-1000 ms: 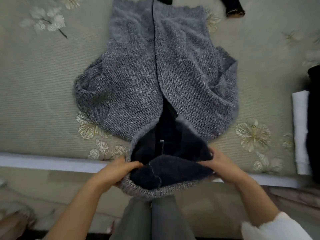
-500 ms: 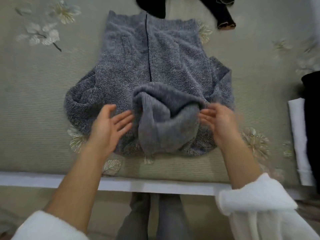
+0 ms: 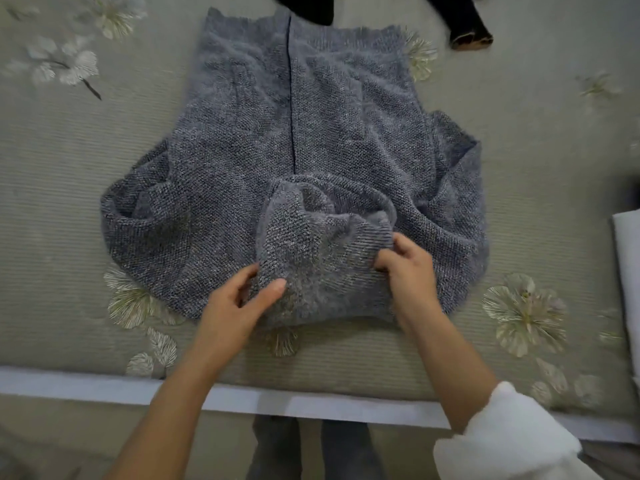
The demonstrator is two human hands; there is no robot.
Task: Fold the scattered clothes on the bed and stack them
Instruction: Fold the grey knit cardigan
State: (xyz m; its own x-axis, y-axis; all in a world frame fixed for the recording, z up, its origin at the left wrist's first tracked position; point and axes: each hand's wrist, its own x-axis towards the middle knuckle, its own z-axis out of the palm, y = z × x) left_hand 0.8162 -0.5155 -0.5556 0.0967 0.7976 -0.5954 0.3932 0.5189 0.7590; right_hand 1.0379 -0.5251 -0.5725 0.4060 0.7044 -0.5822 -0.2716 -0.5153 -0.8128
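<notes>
A grey knitted cardigan (image 3: 301,133) lies spread on the bed, front seam running away from me, sleeves tucked in at both sides. Its hood (image 3: 322,244) is folded forward onto the body and sits as a bunched mound at the near end. My left hand (image 3: 242,299) pinches the hood's near left edge between thumb and fingers. My right hand (image 3: 408,268) grips the hood's right edge, fingers curled into the knit.
The bed (image 3: 69,209) has a beige cover with flower embroidery; its white front edge (image 3: 311,401) runs across the bottom. Black clothing (image 3: 467,26) lies at the far edge. A white folded piece (image 3: 628,271) sits at the right border.
The hood, held open over the bed edge a second ago, has been flipped onto the cardigan. My hands let go of it briefly, then closed on its two near edges.
</notes>
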